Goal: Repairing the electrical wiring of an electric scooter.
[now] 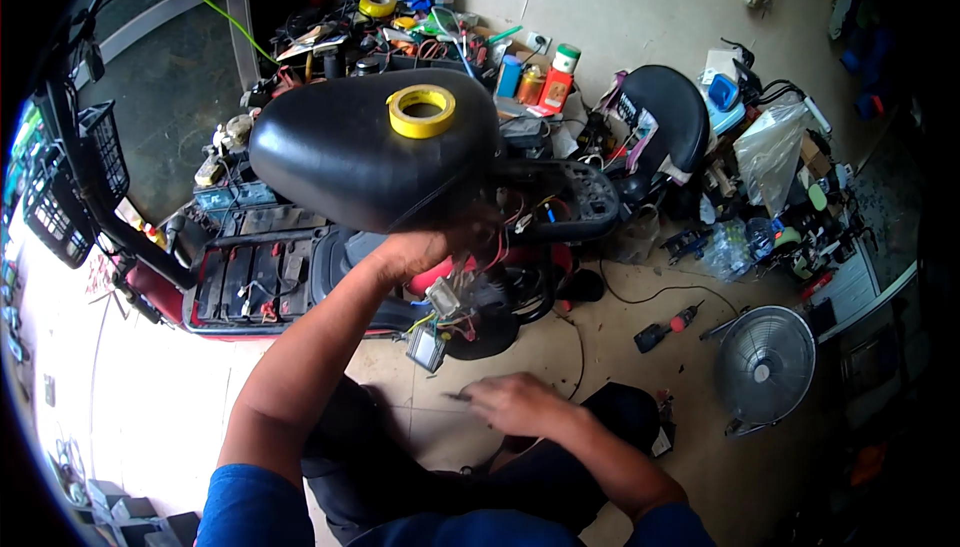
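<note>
My left hand [425, 250] reaches under the raised black seat [330, 152] of an electric scooter, its fingers in shadow and closed among thin wires [497, 250]. A pale connector block [443, 296] and a finned silver box [426, 348] hang on leads below it. On top of the seat lies a roll of yellow tape [421, 127]. Lower down and to the right, apart from the scooter, my right hand [518, 405] is blurred by motion. A small, thin dark tool [458, 397] sticks out from its closed fingers; its kind is not clear.
Batteries sit in the scooter's open floor tray [240, 325]. A cordless drill [668, 328] and a round metal fan [765, 367] stand on the floor at right. Behind the seat, a cluttered bench holds tools, bottles and another yellow tape roll [377, 4]. A black cable [650, 301] crosses the floor.
</note>
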`<state>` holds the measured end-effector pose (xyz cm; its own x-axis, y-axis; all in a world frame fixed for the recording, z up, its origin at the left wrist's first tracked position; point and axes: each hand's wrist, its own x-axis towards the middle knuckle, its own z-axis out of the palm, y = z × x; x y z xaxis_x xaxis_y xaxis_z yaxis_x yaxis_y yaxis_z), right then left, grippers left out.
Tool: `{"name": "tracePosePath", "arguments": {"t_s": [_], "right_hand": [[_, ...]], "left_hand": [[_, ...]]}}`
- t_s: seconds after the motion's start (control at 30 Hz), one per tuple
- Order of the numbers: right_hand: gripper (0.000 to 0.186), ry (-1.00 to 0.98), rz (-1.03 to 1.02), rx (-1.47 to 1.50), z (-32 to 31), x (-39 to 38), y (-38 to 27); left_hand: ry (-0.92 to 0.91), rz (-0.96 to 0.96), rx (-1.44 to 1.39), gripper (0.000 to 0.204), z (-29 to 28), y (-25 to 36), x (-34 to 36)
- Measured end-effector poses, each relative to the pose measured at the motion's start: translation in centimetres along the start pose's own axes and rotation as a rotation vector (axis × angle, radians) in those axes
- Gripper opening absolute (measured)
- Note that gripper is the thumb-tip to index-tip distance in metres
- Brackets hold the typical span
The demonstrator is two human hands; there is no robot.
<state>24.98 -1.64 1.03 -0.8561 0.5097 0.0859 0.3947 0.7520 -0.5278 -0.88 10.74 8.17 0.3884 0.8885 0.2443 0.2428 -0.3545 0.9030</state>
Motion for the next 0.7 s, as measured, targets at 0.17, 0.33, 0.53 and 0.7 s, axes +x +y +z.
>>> {"name": "tracePosePath", "arguments": {"t_s": [0.17, 0.33, 0.53, 0.7], "right_hand": [[0.026, 0.207, 0.131, 0.165, -2.8, -0.5, 1.0], [0.027, 0.409, 0.372, 0.427, 0.4, -1.0, 2.4], [0.025, 0.469, 0.481, 0.602, 2.2, -1.5, 3.8], [0.013, 0.636, 0.524, 0.973, 2.0, -1.2, 4.0]], "left_hand": [[-0.025, 0.066, -0.049, 0.036, 0.0, 0.4, 0.1], [-0.003, 0.038, -0.052, 0.037, 0.2, 0.6, 0.0], [0.015, 0.050, -0.022, 0.035, 0.0, 0.4, 0.3], [-0.019, -0.030, -0.088, 0.039, 0.0, 0.8, -0.1]]}}
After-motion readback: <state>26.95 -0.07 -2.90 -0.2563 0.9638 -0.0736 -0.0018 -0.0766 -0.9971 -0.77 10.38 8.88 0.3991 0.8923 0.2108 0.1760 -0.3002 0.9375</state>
